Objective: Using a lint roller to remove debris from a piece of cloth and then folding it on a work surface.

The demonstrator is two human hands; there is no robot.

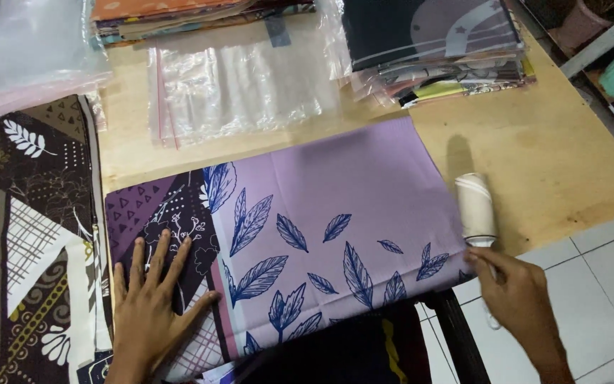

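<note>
A folded purple cloth with dark blue leaf prints lies across a wooden table. My left hand presses flat on the cloth's dark patterned left end, fingers spread. My right hand grips the white handle of a lint roller, whose pale roll rests at the cloth's right edge, pointing away from me.
Clear plastic bags lie behind the cloth. Stacks of folded fabrics sit at the back, another stack at the back left. A brown and white patterned cloth lies at the left. White floor tiles show at the right.
</note>
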